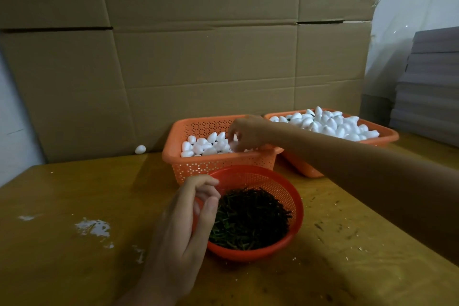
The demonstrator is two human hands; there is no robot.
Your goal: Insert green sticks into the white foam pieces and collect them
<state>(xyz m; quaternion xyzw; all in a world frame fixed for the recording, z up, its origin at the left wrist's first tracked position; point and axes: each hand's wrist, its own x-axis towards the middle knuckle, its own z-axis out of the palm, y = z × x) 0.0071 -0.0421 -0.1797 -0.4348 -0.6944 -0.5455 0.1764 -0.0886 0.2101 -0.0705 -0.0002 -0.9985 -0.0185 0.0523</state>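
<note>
While the right hand (244, 133) pinches a foam piece (235, 136) in an orange basket (223, 164) beside a fuller second basket (387, 136), the left hand (191, 208) curls over the red bowl (295, 221) of green sticks (250, 218), grip unclear.

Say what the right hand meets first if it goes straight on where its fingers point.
Probably the white foam pieces in the nearer orange basket: the right hand points its fingers down into it. It may already touch one.

Dim, warm light; soft shadows on table (74, 268); wide-angle bending at edges; slight softness throughout.
</note>
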